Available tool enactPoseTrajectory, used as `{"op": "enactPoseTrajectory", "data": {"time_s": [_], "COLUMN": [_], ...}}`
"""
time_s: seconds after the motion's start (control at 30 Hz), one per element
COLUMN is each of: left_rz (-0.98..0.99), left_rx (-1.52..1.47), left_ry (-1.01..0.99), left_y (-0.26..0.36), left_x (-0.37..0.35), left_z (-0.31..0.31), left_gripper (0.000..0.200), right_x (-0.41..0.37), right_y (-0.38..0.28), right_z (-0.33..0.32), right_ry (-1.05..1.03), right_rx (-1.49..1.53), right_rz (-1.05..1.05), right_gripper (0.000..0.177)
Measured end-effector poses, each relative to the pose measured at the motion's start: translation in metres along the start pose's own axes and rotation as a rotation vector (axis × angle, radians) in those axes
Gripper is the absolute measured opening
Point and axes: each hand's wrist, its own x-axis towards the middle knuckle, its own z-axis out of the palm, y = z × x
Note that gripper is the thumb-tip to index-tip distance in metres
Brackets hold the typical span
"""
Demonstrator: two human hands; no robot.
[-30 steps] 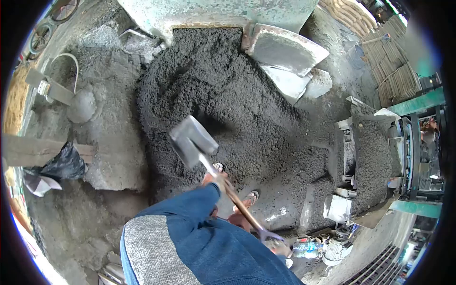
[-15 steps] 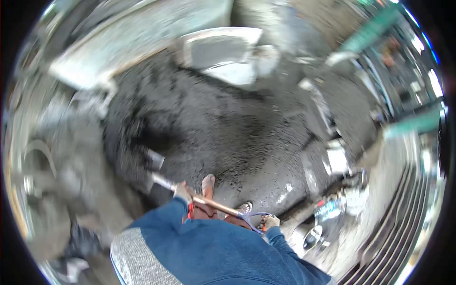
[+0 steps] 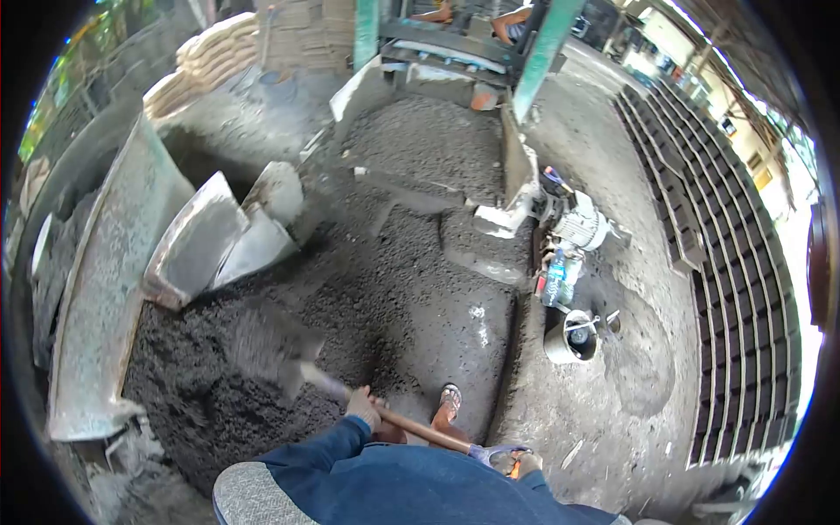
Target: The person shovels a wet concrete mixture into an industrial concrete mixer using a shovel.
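Note:
My left hand (image 3: 361, 405) is wrapped round the wooden shaft of a shovel (image 3: 429, 432), not far above its blade end. My right hand (image 3: 528, 464) grips the purple D-shaped handle at the other end, close to my body. The shovel slants across in front of me, its blade (image 3: 276, 354) to the left. Dark, damp material covers the blade, which is blurred, over a heap of the same dark mix (image 3: 184, 385). One sandalled foot (image 3: 450, 398) shows below the shaft.
Metal panels (image 3: 197, 241) stand at the left of the heap. To the right are a motor (image 3: 582, 223), bottles (image 3: 556, 276) and a bucket (image 3: 573, 339). Rows of dark blocks (image 3: 744, 350) line the far right. Behind, a green-framed machine (image 3: 446, 57) has another person's arm (image 3: 509, 22) near it.
My view has swung to the right, toward the machine and block rows. The shovel stays in both hands; its blade now shows a load of dark mix.

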Motion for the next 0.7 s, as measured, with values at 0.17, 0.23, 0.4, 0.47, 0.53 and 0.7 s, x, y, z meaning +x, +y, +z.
{"op": "enactPoseTrajectory", "data": {"time_s": [0.17, 0.23, 0.4, 0.47, 0.53, 0.7], "left_rz": [0.142, 0.125, 0.312, 0.261, 0.257, 0.487], "left_rx": [0.263, 0.336, 0.464, 0.529, 0.53, 0.747], "left_ry": [-0.726, -0.936, -1.333, -1.282, -1.247, -0.925], "left_y": [0.046, 0.057, 0.048, 0.043, 0.037, 0.018], "left_x": [-0.116, -0.145, -0.211, -0.218, -0.214, -0.14], "left_z": [0.206, 0.298, 0.472, 0.507, 0.511, 0.487], "left_gripper": [0.032, 0.031, 0.023, 0.022, 0.022, 0.018], "right_x": [-0.064, -0.134, -0.194, -0.211, -0.204, -0.153], "right_y": [-0.021, -0.081, -0.183, -0.215, -0.25, -0.241], "right_z": [0.056, 0.116, 0.187, 0.214, 0.22, 0.257], "right_ry": [0.04, 0.014, 0.093, 0.3, 0.269, 0.062], "right_rx": [0.225, 0.539, 0.343, 0.014, -0.382, -1.329], "right_rz": [-0.285, -0.666, -1.223, -1.518, -1.977, -1.513], "right_gripper": [0.011, 0.02, 0.021, 0.028, 0.025, 0.012]}}
